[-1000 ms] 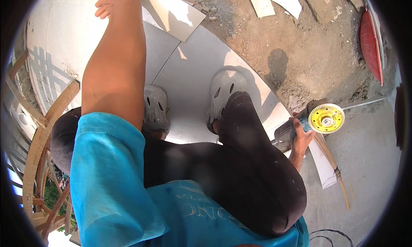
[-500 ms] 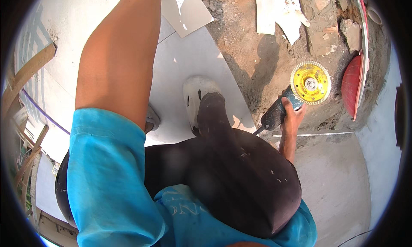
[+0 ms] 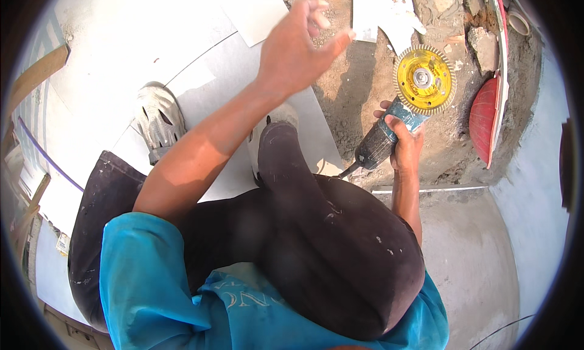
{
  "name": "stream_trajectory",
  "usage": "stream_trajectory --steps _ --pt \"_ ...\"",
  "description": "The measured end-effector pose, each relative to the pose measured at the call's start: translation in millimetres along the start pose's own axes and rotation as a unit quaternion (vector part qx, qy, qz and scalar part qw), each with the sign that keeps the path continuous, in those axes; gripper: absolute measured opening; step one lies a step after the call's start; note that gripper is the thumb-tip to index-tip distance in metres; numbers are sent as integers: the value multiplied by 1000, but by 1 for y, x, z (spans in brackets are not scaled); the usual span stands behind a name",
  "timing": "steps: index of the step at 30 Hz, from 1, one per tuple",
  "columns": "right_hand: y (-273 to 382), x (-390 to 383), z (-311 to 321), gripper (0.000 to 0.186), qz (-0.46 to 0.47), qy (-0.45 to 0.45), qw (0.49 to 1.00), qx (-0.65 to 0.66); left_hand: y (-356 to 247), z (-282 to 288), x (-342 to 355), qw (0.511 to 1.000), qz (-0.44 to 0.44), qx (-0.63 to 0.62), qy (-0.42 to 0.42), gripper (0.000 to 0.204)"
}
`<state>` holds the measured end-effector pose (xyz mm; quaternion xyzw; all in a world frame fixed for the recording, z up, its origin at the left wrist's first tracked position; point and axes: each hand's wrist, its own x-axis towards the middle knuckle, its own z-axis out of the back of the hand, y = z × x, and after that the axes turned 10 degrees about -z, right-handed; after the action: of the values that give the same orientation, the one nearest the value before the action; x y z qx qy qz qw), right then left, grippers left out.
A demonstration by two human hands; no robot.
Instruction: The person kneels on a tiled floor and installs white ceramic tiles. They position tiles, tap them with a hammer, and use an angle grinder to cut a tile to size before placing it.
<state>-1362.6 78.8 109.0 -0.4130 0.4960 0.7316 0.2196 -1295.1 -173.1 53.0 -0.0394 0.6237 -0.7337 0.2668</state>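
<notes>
My right hand [image 3: 403,134] is wrapped round the body of an angle grinder [image 3: 378,144], thumb on its near side. The grinder has a dark blue-green body and carries a yellow cutting disc [image 3: 424,80] with a toothed rim, its face turned up. My left hand [image 3: 298,49] is in the air to the left of the disc, empty, thumb stretched out and fingers partly curled and slightly blurred. Below it lie large pale tiles [image 3: 201,85], and another pale sheet or tile [image 3: 252,9] rests on them.
Rough soil and rubble [image 3: 347,76] border the tiles. White irregular pieces [image 3: 383,12] lie beyond the disc. A red rounded basin-like thing [image 3: 485,122] stands at right, by a pale wall [image 3: 529,167]. My light slotted shoe [image 3: 159,117] is on the tiles; wooden pieces [image 3: 39,79] are at far left.
My left arm has swung down from the top of the view, and the hand now shows near the disc. The grinder has shifted slightly left and away, still in my right hand.
</notes>
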Motion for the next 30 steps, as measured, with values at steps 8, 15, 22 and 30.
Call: stream_trajectory --steps 8,15,22,30 --pt "30 28 -47 34 67 11 993 -95 1 -89 -99 934 101 -143 313 104" --pt "55 32 -74 22 57 31 995 -79 0 -81 -99 953 51 -146 261 93" --pt "60 37 -75 19 26 41 998 -30 11 -85 -103 963 26 -171 206 88" --pt "45 36 -62 27 30 -20 999 -2 13 -94 -108 965 0 -159 208 85"
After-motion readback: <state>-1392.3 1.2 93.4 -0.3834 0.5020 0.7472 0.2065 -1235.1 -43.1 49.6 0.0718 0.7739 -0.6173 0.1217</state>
